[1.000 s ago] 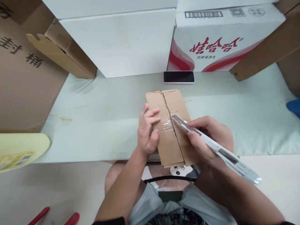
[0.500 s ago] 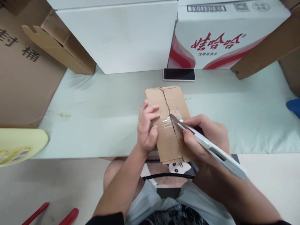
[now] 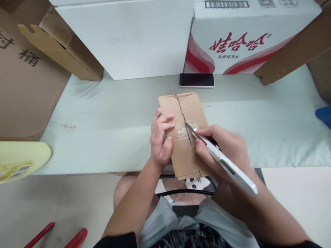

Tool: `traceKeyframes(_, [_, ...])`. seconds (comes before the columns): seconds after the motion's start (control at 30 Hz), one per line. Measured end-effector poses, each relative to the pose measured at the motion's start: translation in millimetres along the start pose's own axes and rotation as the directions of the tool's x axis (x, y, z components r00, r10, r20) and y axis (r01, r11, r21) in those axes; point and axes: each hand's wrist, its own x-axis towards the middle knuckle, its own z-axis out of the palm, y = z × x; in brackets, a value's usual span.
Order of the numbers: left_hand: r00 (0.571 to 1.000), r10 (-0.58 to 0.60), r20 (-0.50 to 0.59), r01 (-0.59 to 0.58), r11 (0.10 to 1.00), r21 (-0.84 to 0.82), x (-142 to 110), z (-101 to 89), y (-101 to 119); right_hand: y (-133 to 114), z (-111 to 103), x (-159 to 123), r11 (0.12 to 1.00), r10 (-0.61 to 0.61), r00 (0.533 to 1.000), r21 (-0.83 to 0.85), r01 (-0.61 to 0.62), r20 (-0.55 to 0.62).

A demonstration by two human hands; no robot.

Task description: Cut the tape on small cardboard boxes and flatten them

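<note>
A small brown cardboard box [image 3: 184, 106] lies on the pale green table [image 3: 108, 127], its near end over the table's front edge. Clear tape crosses its centre seam. My left hand [image 3: 160, 139] is wrapped round the box's left side, fingers curled on top. My right hand [image 3: 222, 148] is closed on a white utility knife [image 3: 227, 165]. The blade tip rests on the taped seam in the middle of the box.
A black phone [image 3: 196, 79] lies just behind the box. Large white and red-printed cartons [image 3: 232, 38] and brown cartons [image 3: 23, 89] line the back and left. A yellow object [image 3: 20, 160] sits at the left edge, red handles [image 3: 77, 237] below, something blue [image 3: 324, 115] at right.
My right hand has brought the knife leftward and a little forward, so the blade tip now sits on the taped seam. My left hand keeps its hold on the box.
</note>
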Motion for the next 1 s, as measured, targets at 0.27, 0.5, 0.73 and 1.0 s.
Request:
traceKeyframes(0.27, [1.0,0.002,-0.017,-0.003,1.0,-0.015,0,1.0,-1,2,-5,-1,0.992,-0.062,0.998,0.106,0.063,-0.011])
traceKeyframes(0.5, [1.0,-0.011,-0.021,0.01,0.997,-0.074,-1,2.7,-2,5,-8,-7,0.937,-0.214,0.977,0.284,0.203,0.008])
traceKeyframes(0.73, [1.0,0.018,0.014,-0.017,0.997,-0.074,2,-2.3,-2,13,-6,-14,0.818,-0.232,0.965,0.512,0.262,-0.123])
traceKeyframes(1.0, [0.999,0.006,0.05,-0.006,1.0,-0.009,3,-3.3,-3,63,-7,-1,0.825,0.171,0.747,0.508,0.247,-0.642])
